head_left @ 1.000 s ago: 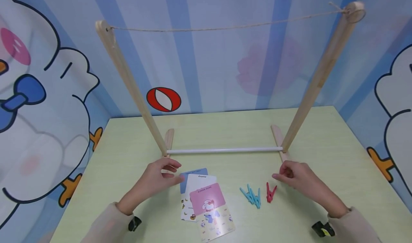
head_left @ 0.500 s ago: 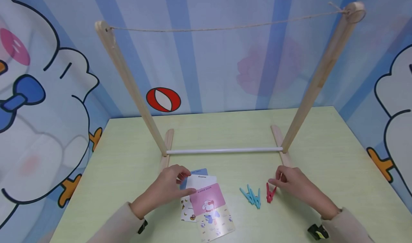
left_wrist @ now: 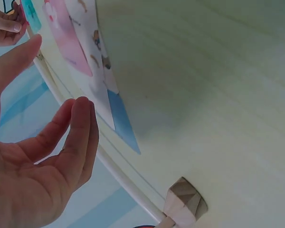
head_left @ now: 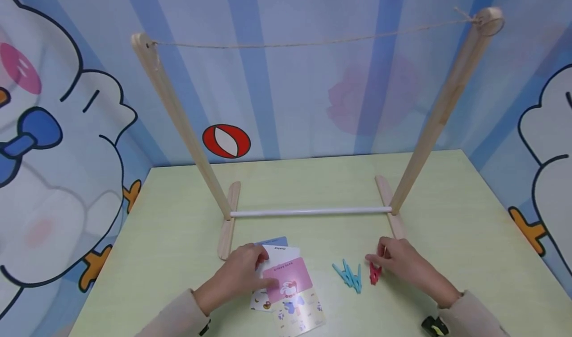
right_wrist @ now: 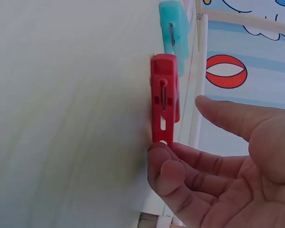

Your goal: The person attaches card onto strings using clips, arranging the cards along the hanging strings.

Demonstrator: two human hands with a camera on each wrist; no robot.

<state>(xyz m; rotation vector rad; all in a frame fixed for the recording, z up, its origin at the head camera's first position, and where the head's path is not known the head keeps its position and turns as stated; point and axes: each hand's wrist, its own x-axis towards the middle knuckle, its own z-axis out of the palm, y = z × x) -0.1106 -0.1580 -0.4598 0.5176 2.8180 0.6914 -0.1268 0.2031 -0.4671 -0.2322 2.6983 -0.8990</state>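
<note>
My left hand [head_left: 237, 280] hovers over the left side of three overlapping cards, thumb and fingers spread apart. On top lies a pink card [head_left: 292, 276], below it a white card [head_left: 286, 252], and at the back a blue card [head_left: 276, 241]. In the left wrist view a gap shows between the fingers and the cards. To the right, my right hand [head_left: 404, 262] is at a red clothespin [head_left: 374, 276]. The right wrist view has the fingertips at the end of the red clothespin [right_wrist: 164, 95], with the thumb well apart. Turquoise clothespins [head_left: 351, 277] lie just left of it.
Behind the hands stands a wooden frame with a left post [head_left: 183, 123], a right post [head_left: 442, 113] and a white crossbar [head_left: 308, 212]. A string [head_left: 277, 45] runs between the post tops. The pale table [head_left: 456, 198] meets a cartoon-printed backdrop [head_left: 290, 103].
My left hand has moved right and nearer, from beside the cards to over them. My right hand has moved left and nearer, reaching the red clothespin. The cards and clothespins have stayed put.
</note>
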